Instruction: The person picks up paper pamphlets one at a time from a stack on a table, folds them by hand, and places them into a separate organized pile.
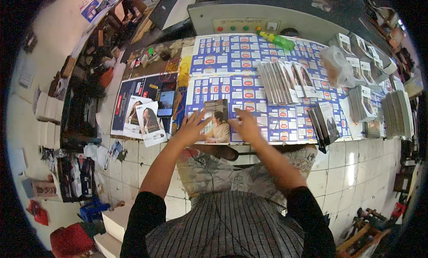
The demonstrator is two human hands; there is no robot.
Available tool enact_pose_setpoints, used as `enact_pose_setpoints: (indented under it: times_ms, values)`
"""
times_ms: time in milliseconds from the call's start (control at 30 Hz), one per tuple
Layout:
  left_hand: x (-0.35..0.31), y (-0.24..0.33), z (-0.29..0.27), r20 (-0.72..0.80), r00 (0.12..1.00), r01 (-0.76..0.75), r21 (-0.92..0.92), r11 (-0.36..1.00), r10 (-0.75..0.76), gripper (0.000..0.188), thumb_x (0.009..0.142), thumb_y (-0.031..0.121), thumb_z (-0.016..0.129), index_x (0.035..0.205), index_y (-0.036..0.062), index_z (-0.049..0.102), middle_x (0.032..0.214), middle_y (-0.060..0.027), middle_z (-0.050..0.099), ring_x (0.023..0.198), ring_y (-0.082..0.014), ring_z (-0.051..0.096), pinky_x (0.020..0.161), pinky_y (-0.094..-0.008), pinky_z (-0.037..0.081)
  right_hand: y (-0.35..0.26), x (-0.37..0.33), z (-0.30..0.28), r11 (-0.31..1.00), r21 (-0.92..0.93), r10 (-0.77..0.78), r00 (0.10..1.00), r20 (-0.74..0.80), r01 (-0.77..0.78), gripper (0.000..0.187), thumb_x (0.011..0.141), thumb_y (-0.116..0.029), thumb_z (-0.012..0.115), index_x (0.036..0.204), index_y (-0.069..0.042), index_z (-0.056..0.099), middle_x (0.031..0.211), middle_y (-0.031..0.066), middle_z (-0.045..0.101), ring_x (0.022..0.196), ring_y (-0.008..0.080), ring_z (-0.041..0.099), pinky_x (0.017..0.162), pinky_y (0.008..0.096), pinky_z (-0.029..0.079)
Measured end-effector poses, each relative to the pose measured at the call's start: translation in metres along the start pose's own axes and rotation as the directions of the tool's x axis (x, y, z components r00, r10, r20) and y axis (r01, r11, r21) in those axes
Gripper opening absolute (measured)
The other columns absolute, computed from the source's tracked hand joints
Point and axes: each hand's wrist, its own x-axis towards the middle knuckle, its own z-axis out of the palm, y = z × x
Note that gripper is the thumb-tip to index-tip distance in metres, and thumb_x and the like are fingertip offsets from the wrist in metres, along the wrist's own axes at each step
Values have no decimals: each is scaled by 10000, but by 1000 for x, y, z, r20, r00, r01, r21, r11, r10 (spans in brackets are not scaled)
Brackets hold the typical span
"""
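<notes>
A printed folded card (218, 129) with a picture of a person lies on the table's near edge in front of me. My left hand (191, 129) rests on its left side, fingers spread flat. Just past its right edge is my right hand (246, 125), thumb and forefinger apart, with nothing visible between them. That hand is slightly blurred. Under the card spreads a blue and white printed sheet (263, 132). To the left, two white printed cards (154, 128) overlap beside a phone (166, 102) with a lit screen.
Rows of stacked cards (276, 82) stand to the right, with a smaller bundle (324, 122) at the near edge. Further right are bundles (362, 104) and a clear plastic bag (335, 66). A green bottle (277, 39) lies before a grey machine (245, 26) at the back.
</notes>
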Motion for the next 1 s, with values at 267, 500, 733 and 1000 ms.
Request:
enact_pose_setpoints:
  times_ms: [267, 500, 733, 1000]
  values:
    - [2, -1, 12, 26, 999, -33, 8, 999, 33, 910, 858, 504, 674, 1580, 203, 208, 1655, -132, 101, 1513, -391, 98, 1170, -639, 118, -16, 9, 53, 955, 173, 217, 966, 144, -240, 451, 834, -256, 676, 1185, 18, 610, 1071, 321, 648, 991, 463, 654, 881, 487, 522]
    - [-5, 4, 31, -145, 989, 36, 48, 998, -29, 875, 915, 595, 550, 1562, 100, 229, 1632, -185, 144, 1512, -353, 129, 1169, -618, 112, -45, 11, -89, 1000, 13, -13, 912, -410, 20, 315, 865, -81, 603, 1177, -51, 633, 938, 186, 605, 840, 369, 620, 712, 454, 507]
    - [1, 7, 30, -114, 993, 47, 40, 998, -42, 821, 935, 619, 504, 1563, 149, 265, 1638, -181, 133, 1515, -348, 119, 1157, -630, 95, -38, 47, -121, 922, -387, -239, 801, -548, 11, 475, 833, -22, 584, 1306, -63, 595, 1059, 187, 575, 946, 385, 584, 797, 473, 508]
    - [3, 14, 25, -88, 992, 91, 17, 996, -89, 837, 913, 641, 521, 1562, 171, 278, 1642, -169, 132, 1517, -341, 117, 1160, -616, 93, 44, 62, -203, 844, -505, -163, 810, -563, -181, 368, 862, -49, 558, 1223, -55, 629, 1035, 231, 589, 960, 398, 587, 797, 485, 501]
